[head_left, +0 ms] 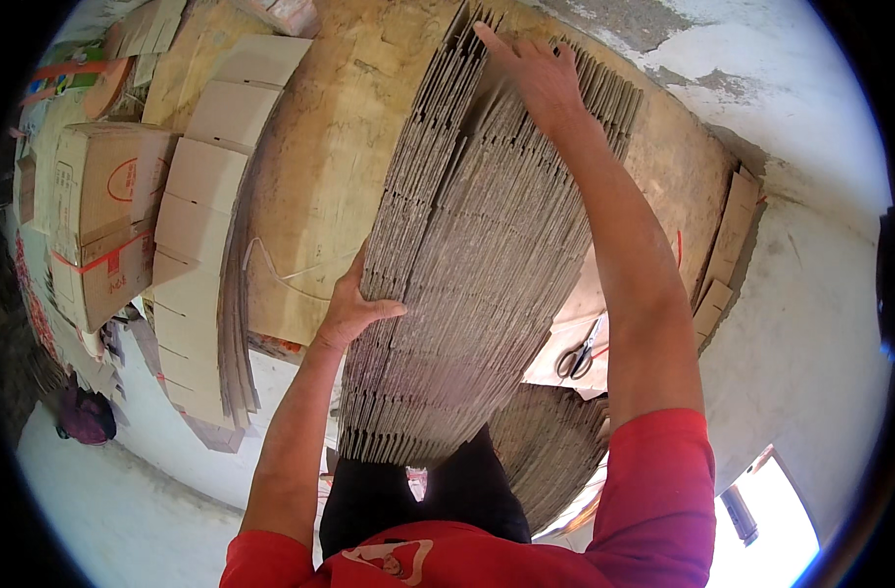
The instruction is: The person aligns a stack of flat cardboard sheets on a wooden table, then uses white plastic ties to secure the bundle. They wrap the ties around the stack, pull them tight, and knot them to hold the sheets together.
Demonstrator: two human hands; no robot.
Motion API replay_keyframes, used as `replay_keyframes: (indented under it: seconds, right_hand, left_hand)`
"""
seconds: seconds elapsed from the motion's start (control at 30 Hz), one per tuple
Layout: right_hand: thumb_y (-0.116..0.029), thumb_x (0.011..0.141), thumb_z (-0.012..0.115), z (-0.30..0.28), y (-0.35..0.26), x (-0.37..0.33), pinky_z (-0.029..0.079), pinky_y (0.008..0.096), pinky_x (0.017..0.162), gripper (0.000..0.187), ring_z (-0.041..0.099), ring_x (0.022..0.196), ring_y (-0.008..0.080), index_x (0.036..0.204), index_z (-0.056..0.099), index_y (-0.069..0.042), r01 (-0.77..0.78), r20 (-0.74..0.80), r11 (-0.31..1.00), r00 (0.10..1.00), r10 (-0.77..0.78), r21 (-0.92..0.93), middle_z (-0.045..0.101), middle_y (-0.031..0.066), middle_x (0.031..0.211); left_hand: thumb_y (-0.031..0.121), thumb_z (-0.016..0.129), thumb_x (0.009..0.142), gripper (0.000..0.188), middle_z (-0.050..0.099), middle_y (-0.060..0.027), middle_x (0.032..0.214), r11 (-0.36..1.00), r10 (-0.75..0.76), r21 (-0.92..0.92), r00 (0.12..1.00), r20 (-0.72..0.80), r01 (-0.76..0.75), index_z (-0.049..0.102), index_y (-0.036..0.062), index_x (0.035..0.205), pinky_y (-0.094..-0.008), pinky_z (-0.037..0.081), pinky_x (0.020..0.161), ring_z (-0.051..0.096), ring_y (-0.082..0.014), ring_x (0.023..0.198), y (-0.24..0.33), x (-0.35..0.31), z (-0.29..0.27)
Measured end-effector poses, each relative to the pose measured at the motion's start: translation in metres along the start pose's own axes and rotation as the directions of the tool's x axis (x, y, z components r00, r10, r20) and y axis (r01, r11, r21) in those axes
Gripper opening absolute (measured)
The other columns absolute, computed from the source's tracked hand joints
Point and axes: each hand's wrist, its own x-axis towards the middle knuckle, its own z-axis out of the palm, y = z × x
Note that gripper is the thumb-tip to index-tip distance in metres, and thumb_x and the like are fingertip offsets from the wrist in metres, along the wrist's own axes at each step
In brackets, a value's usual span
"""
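Observation:
A long, thick bundle of grey-brown slotted cardboard sheets (487, 245) stands on edge in front of me, from the far side of the table to above my thighs. My left hand (352, 312) grips its left side, the thumb over the upper edges and the fingers mostly hidden behind the outer sheet. At the far end, my right hand (538, 80) rests on the edges with its fingers apart, the index finger stretched toward the left bunch. Beneath that hand a narrow gap splits the sheets into a thinner left bunch and a thicker right one.
A wooden table (315, 118) lies under the bundle. To the left are pale cardboard sheets (207, 176) and a brown carton (109, 211) with red strapping. Scissors (576, 361) lie right of the bundle. More slotted cardboard (550, 451) sits lower right, and a white wall (800, 265) borders the right.

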Motion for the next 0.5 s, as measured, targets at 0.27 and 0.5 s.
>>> replay_keyframes:
  seconds: [0.27, 0.5]
  right_hand:
    - [-0.003, 0.077, 0.056, 0.015, 0.007, -0.007, 0.034, 0.0432, 0.102, 0.039, 0.043, 0.121, 0.0270, 0.116, 0.053, -0.010, -0.041, -0.180, 0.992, 0.982, 0.061, 0.117, 0.052, 0.0070, 0.121]
    - [-0.004, 0.078, 0.054, 0.018, 0.010, -0.004, 0.034, 0.0404, 0.103, 0.033, 0.044, 0.121, 0.0269, 0.110, 0.055, -0.009, -0.043, -0.140, 0.988, 0.988, 0.064, 0.149, 0.052, 0.0076, 0.123]
  left_hand:
    - [0.011, 0.082, 0.054, 0.108, 0.046, -0.0139, 0.136, 1.000, -0.008, 0.027, 1.000, -0.009, 0.008, 0.023, -0.0041, 0.143, -0.0327, 0.029, 0.108, 0.042, -0.0231, 0.125, 0.003, 0.000, 0.001]
    - [0.012, 0.078, 0.057, 0.105, 0.043, -0.0156, 0.138, 1.000, -0.008, 0.005, 1.000, 0.027, 0.008, 0.021, -0.0031, 0.144, -0.0330, 0.029, 0.108, 0.040, -0.0239, 0.128, 0.009, 0.003, 0.009]
